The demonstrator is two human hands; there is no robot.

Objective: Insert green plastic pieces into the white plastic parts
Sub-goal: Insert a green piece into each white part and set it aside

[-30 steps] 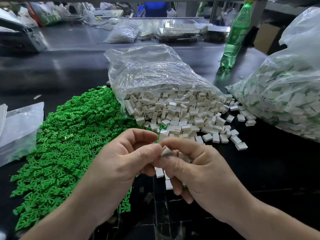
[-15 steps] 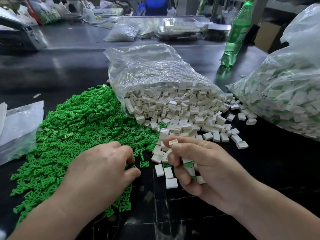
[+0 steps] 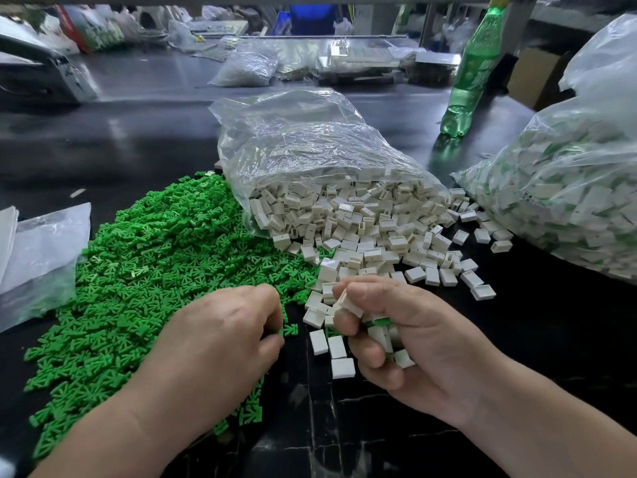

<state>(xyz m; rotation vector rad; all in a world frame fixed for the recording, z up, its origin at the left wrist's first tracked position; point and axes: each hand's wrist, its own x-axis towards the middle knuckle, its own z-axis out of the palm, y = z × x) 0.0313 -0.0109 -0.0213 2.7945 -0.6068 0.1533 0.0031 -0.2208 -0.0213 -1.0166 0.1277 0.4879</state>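
Now the right hand (image 3: 413,346) grips a clutch of white parts (image 3: 349,302). Beside it the left hand (image 3: 220,339) curls down on the green pile (image 3: 155,270); whether it pinches a piece, I cannot tell.

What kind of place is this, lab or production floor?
Most likely a manual assembly bench in a small factory. A loose heap of small green plastic pieces lies on the black worktable beside a clear plastic bag spilling white box-shaped plastic parts; a second clear bag of white-and-green parts lies at the right.

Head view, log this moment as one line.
left hand: over green pieces, grasp hidden | right hand: grips several white parts | insert: not yet
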